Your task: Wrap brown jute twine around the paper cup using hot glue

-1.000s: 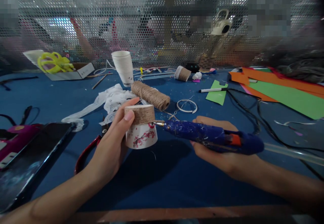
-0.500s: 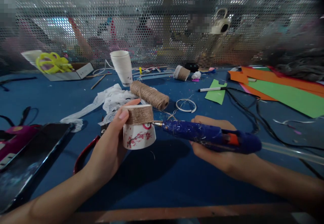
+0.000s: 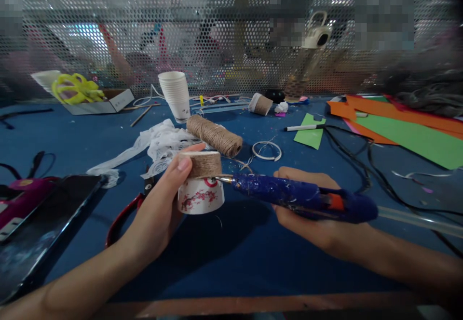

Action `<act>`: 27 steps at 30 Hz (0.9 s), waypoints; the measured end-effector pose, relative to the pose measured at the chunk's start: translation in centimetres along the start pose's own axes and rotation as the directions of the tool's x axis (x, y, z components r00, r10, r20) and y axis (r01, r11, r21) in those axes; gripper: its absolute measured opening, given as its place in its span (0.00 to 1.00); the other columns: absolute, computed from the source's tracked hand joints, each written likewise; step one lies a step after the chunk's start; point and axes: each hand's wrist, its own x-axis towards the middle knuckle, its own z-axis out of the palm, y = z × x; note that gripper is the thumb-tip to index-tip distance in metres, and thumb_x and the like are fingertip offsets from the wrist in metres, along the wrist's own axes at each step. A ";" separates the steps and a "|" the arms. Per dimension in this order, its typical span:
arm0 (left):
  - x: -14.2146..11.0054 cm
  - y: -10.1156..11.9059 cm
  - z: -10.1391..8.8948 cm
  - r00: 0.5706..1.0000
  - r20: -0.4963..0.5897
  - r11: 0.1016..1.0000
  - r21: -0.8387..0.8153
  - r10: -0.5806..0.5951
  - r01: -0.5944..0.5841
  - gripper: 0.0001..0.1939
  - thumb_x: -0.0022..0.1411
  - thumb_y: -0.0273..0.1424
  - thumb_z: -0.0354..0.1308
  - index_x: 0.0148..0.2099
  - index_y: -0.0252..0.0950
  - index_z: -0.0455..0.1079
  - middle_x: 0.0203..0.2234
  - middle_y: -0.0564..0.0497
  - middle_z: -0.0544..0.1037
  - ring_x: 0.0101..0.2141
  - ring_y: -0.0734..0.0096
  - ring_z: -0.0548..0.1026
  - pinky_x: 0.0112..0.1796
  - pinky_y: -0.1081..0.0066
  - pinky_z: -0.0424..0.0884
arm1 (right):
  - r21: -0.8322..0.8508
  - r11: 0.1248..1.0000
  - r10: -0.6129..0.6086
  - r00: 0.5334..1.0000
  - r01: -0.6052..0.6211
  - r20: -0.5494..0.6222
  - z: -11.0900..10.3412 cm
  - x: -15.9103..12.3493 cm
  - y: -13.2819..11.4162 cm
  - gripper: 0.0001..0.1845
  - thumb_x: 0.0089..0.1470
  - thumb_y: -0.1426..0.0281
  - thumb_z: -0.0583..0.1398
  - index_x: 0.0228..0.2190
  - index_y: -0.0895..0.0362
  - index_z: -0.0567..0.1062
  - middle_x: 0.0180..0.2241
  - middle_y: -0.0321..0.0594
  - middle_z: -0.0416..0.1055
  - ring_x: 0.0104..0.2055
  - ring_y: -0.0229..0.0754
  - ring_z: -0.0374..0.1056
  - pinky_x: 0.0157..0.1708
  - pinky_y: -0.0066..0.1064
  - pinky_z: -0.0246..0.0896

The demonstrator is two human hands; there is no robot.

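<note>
My left hand [image 3: 164, 194] is closed around a paper cup [image 3: 202, 199] printed with red blossom branches. Its upper part is wrapped in brown jute twine, and the white edge shows on top. In my right hand [image 3: 307, 214] is a blue hot glue gun [image 3: 278, 191] with a clear glue stick [image 3: 415, 219] in its rear. The metal nozzle meets the cup just under the lowest turns of twine. Behind the cup lies a spool of jute twine [image 3: 214, 136], beside a heap of white lace ribbon [image 3: 166, 139].
Red-handled scissors [image 3: 125, 219] lie partly behind my left forearm, near a phone [image 3: 47, 228]. Stacked white cups [image 3: 174, 96] stand further back. At the right are green paper [image 3: 408, 132], a pen [image 3: 304, 127] and black cords [image 3: 347, 153]. A perforated metal screen [image 3: 224, 35] borders the table.
The cup and the glue gun have shifted very slightly right, and the gun's rear sits a little lower. Both hands keep their grip, with the nozzle still at the twine's lower edge.
</note>
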 end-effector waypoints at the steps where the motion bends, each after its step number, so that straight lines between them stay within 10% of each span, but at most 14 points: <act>1: 0.0 0.1 0.1 1.000 -0.006 1.000 -0.013 0.001 -0.001 0.24 0.65 0.42 0.59 0.61 0.42 0.70 0.43 0.50 0.81 0.38 0.66 0.78 0.33 0.75 0.73 | 0.006 1.000 -0.001 1.000 0.001 -0.011 0.1 0.0 0.0 0.13 0.51 0.75 0.58 0.22 0.53 0.59 0.20 0.29 0.57 0.22 0.34 0.54 0.21 0.29 0.49; 21: 0.3 -0.1 -0.4 1.000 -0.008 1.000 -0.022 -0.020 0.020 0.20 0.62 0.42 0.61 0.55 0.42 0.74 0.38 0.51 0.82 0.34 0.69 0.79 0.33 0.75 0.74 | 0.275 0.961 0.020 0.995 0.008 -0.099 -0.2 0.0 1.1 0.11 0.61 0.63 0.60 0.27 0.52 0.68 0.22 0.30 0.65 0.24 0.37 0.63 0.26 0.32 0.60; 27: -0.1 -0.3 0.2 0.996 0.013 0.991 0.102 -0.091 0.090 0.25 0.57 0.46 0.66 0.55 0.46 0.72 0.44 0.50 0.81 0.41 0.61 0.78 0.35 0.72 0.73 | 0.282 0.958 0.004 0.982 0.051 -0.191 0.6 0.9 1.1 0.05 0.59 0.62 0.64 0.35 0.49 0.77 0.41 0.33 0.76 0.45 0.41 0.72 0.48 0.33 0.67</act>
